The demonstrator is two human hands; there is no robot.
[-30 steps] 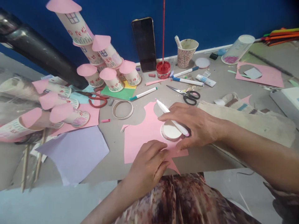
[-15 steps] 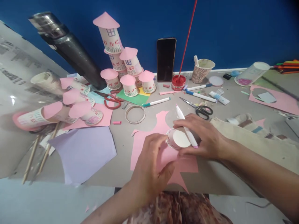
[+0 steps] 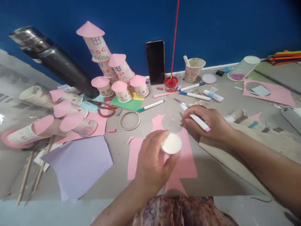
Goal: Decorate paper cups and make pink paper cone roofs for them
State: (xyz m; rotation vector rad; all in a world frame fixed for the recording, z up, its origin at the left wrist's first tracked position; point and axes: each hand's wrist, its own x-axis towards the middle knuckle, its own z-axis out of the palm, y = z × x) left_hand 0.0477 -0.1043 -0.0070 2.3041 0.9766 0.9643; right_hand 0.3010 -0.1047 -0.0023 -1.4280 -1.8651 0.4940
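Observation:
My left hand [image 3: 152, 157] is closed around a small white paper cup [image 3: 172, 143], its round white end facing up toward me. Just to the right, my right hand [image 3: 207, 122] grips a white marker [image 3: 198, 121] with a pink end, the pen slanting between thumb and fingers. Beneath the cup lies a cut sheet of pink paper [image 3: 188, 163]. Black-handled scissors [image 3: 180, 102] lie behind my right hand, which hides most of them.
Decorated cups with pink cone roofs form a tower [image 3: 96, 47] at the back left, beside a black flask [image 3: 56, 59]. A phone [image 3: 155, 62] leans on the blue wall near a red paint jar [image 3: 171, 84]. Purple paper [image 3: 80, 166] lies at left, a tape ring [image 3: 130, 120] nearer the middle.
My right hand has let go of the cup and moved up and right with the marker. My left hand has closed around the cup. The whole view has shifted a little.

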